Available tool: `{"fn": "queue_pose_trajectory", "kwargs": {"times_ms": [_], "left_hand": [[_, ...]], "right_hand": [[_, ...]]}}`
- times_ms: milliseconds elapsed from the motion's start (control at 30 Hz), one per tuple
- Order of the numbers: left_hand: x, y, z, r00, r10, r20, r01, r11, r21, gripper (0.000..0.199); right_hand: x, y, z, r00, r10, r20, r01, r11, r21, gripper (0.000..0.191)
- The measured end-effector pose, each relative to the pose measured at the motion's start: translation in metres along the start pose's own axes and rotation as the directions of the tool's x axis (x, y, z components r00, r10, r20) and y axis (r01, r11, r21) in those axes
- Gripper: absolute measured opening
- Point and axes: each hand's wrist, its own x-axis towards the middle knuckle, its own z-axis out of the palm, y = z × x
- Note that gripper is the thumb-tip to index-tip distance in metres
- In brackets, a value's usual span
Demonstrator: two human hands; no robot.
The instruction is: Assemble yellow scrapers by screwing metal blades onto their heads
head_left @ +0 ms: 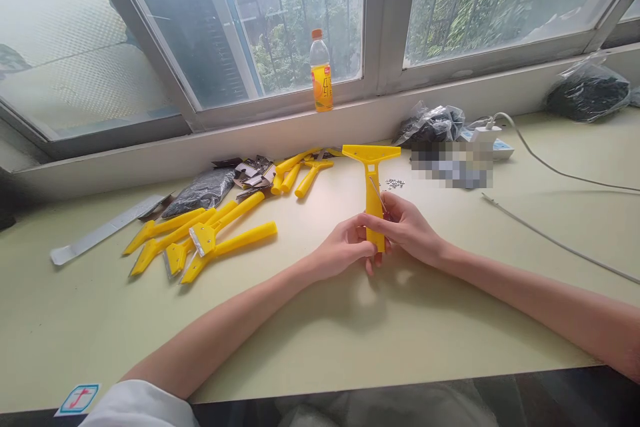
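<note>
Looking down from afar over the desk, I judge the step in hand to be close two-handed work on one scraper, held upright over the desk, wide head up. To me, the next move calls for a steady handle and small, careful motion below the neck. The left forearm reaches in from the lower left, the right forearm from the right edge, and they meet at the scraper. Other scrapers lie to the left. My left hand has its fingers clamped on the handle's foot; my right hand closes from the other side, thumb on the handle. A thin rod slants across the handle towards the right fingers; I cannot tell whether they grip it. Smallest, metal bits lie beyond, just right of the handle.
</note>
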Motion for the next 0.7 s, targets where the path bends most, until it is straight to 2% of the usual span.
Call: {"fn": "queue_pose_trajectory", "kwargs": {"times_ms": [100, 300, 433, 567, 633, 700], "left_hand": [[-0.001, 0.001, -0.001, 1.000, -0.009, 0.000, 0.009, 1.000, 0.002, 0.023], [-0.003, 0.001, -0.001, 0.999, -0.005, -0.033, 0.002, 0.998, -0.069, 0.039], [-0.004, -0.002, 0.001, 0.974, 0.049, -0.220, -0.059, 0.997, -0.042, 0.044], [-0.003, -0.008, 0.001, 0.895, 0.044, -0.443, -0.018, 0.998, 0.063, 0.039], [-0.002, -0.011, -0.001, 0.875, 0.037, -0.483, 0.020, 0.993, 0.112, 0.039], [-0.002, -0.014, -0.003, 0.877, 0.038, -0.479, 0.039, 0.988, 0.150, 0.038]], "right_hand": [[0.000, -0.003, -0.001, 1.000, 0.003, 0.015, -0.004, 1.000, 0.014, 0.044], [0.004, -0.003, -0.011, 0.999, -0.011, 0.032, 0.010, 0.999, 0.031, 0.038], [0.007, -0.001, -0.014, 0.991, -0.073, -0.112, 0.066, 0.995, -0.069, 0.039], [0.010, 0.005, -0.016, 0.947, -0.226, -0.227, 0.184, 0.964, -0.193, 0.038], [0.009, 0.008, -0.017, 0.929, -0.265, -0.257, 0.207, 0.951, -0.232, 0.039], [0.008, 0.011, -0.017, 0.920, -0.282, -0.272, 0.205, 0.938, -0.280, 0.041]]}}
